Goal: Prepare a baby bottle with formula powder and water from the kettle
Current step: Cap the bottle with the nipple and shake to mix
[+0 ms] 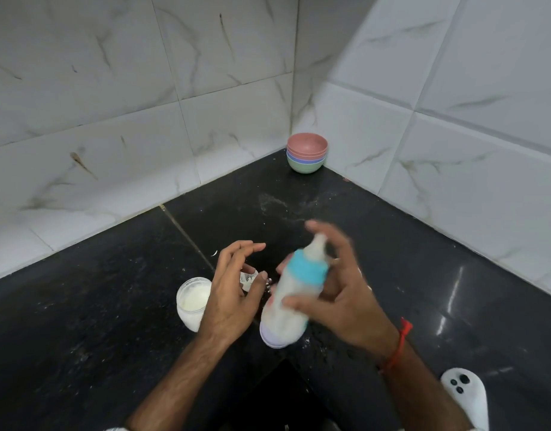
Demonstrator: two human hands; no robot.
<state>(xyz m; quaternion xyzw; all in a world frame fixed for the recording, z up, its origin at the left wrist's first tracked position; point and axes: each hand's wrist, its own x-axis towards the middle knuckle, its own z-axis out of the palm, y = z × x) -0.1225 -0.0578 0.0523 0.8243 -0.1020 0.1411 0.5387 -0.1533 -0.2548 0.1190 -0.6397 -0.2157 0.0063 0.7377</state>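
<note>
A corner of white marbled wall tiles (112,126) is met by a black worktop (408,275) (dusted with powder). Stacked bowls (307,152) are tucked there. A milky bottle (288,301) is clamped in the right hand (339,293); the left hand (233,290) is held apart, beside an open jar (191,298).

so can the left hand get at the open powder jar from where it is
Probably yes. The left hand is open and empty, hovering just right of the powder jar, partly over its rim. The jar's mouth is uncovered, and the right hand holds the baby bottle off to the other side.
</note>
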